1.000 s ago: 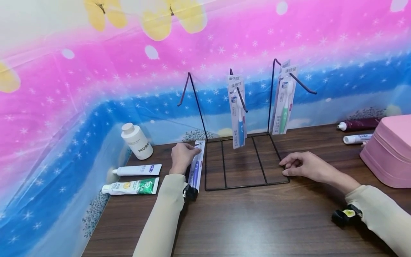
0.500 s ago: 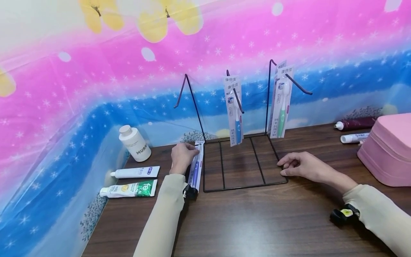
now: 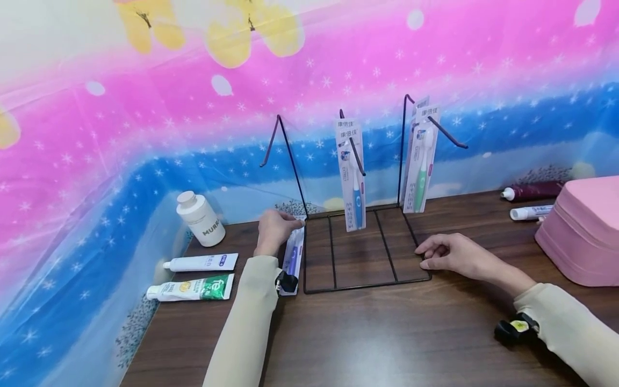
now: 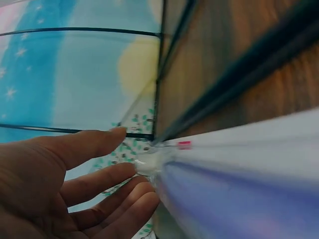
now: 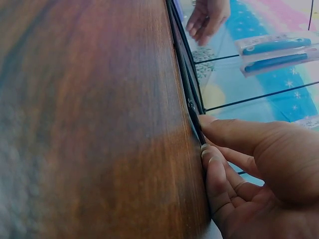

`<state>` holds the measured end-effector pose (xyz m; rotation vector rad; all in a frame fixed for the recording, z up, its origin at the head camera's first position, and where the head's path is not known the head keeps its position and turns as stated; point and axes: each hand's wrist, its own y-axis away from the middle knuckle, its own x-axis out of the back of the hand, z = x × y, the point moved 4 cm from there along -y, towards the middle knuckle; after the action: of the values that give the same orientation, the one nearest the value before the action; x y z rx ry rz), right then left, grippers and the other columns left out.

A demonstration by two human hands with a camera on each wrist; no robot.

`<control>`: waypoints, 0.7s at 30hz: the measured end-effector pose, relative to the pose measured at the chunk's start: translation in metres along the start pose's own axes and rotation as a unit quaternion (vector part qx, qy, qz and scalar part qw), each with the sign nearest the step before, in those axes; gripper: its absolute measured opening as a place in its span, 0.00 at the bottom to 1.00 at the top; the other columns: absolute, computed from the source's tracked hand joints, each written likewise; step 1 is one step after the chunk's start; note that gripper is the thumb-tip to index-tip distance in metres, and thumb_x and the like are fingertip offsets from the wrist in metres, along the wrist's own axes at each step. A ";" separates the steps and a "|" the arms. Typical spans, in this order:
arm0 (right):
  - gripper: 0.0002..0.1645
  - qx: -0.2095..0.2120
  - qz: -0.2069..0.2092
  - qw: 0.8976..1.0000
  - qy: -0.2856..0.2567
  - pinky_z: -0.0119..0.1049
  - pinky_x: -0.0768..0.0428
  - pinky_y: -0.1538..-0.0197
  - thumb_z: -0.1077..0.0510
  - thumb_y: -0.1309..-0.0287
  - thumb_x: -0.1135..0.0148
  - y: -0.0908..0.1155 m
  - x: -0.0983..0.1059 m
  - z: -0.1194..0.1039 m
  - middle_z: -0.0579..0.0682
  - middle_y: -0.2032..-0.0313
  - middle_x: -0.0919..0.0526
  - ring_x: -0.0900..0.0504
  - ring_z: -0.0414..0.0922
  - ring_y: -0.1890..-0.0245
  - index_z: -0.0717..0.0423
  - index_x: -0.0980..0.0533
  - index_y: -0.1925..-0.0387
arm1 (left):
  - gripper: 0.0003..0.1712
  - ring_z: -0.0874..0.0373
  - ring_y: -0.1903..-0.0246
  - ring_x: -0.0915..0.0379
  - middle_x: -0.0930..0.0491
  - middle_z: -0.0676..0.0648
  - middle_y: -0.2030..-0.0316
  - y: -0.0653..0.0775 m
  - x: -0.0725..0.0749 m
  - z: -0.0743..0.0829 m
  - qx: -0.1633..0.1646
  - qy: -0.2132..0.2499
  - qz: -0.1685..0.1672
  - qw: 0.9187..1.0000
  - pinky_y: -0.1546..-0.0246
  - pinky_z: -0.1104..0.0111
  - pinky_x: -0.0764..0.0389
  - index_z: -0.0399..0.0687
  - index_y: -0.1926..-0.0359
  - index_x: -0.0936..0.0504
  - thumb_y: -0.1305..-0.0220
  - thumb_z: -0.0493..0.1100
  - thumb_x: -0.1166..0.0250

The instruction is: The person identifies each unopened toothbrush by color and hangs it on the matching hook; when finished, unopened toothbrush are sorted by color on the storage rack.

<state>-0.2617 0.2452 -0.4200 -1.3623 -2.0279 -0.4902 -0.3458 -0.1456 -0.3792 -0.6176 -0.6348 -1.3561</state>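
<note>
A black wire rack (image 3: 335, 252) with upright hooks stands on the wooden table. In the head view my left hand (image 3: 275, 230) is over the far end of a packaged purple toothbrush (image 3: 294, 258), which lies along the rack's left side. The left wrist view shows this hand's thumb (image 4: 102, 144) apart from its fingers, with the fingertips right at the toothbrush package's end. My right hand (image 3: 454, 252) pinches the rack's right side bar between thumb and fingers. Packaged blue toothbrushes (image 3: 357, 207) hang on the middle hook, green-handled ones (image 3: 419, 185) on the right hook.
On the left are a white bottle (image 3: 200, 219), a white toothpaste tube (image 3: 200, 262) and a green-and-white tube (image 3: 193, 288). On the right stand a pink case (image 3: 580, 231), a maroon tube (image 3: 534, 191) and another white tube (image 3: 531, 213). A patterned curtain (image 3: 232, 107) hangs behind.
My left hand has shifted slightly toward the far end of the purple toothbrush package. The right hand keeps its place on the rack. The head view has moved a little.
</note>
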 end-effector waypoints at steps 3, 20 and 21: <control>0.18 0.001 0.000 1.000 -0.001 0.34 0.25 0.66 0.48 0.44 0.30 0.000 -0.002 0.001 0.44 0.66 0.18 0.22 0.44 0.66 0.50 0.18 0.54 | 0.09 0.51 0.67 0.22 0.16 0.45 0.64 -0.002 -0.004 -0.001 0.001 -0.019 0.006 1.000 0.68 0.59 0.22 0.44 0.67 0.11 0.43 0.46 0.28; 0.18 0.005 0.003 1.000 0.007 0.35 0.24 0.64 0.49 0.44 0.30 -0.002 -0.001 0.002 0.43 0.66 0.18 0.21 0.44 0.65 0.51 0.19 0.54 | 0.22 0.60 0.92 0.43 0.33 0.51 0.94 0.003 0.001 -0.002 -0.004 -0.066 0.045 0.997 0.78 0.65 0.32 0.46 0.92 0.27 0.43 0.41 0.34; 0.18 0.006 0.003 1.000 0.008 0.35 0.24 0.64 0.49 0.44 0.30 -0.002 -0.001 0.003 0.43 0.66 0.18 0.21 0.43 0.65 0.51 0.19 0.54 | 0.23 0.59 0.92 0.43 0.34 0.52 0.94 0.004 0.003 0.000 -0.005 -0.063 0.050 0.997 0.78 0.65 0.32 0.46 0.92 0.27 0.43 0.41 0.34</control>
<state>-0.2640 0.2458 -0.4222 -1.3532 -2.0105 -0.4849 -0.3412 -0.1471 -0.3774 -0.7388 -0.6904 -1.2342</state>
